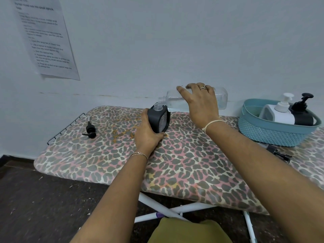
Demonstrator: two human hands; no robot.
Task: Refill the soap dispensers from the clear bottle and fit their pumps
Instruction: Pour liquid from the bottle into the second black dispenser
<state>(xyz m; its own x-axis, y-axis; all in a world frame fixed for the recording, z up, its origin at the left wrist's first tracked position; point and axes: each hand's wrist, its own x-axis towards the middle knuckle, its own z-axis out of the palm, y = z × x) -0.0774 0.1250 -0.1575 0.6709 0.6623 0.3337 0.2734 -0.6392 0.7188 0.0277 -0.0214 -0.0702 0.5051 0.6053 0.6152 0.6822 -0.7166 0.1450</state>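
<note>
Left hand point(149, 134) fingers curl round the open black dispenser point(160, 120), upright on the ironing board point(175, 163). Right hand point(201, 102) fingers, spread, grip the tipped clear bottle point(222, 99), its neck just above the dispenser's mouth.

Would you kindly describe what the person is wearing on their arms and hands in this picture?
No sleeves or gloves show; the arms are bare up to the frame's edge. The left hand has a thin metal chain bracelet at its wrist. The right hand wears a ring on one finger and a pale cord bracelet round its wrist.
</note>
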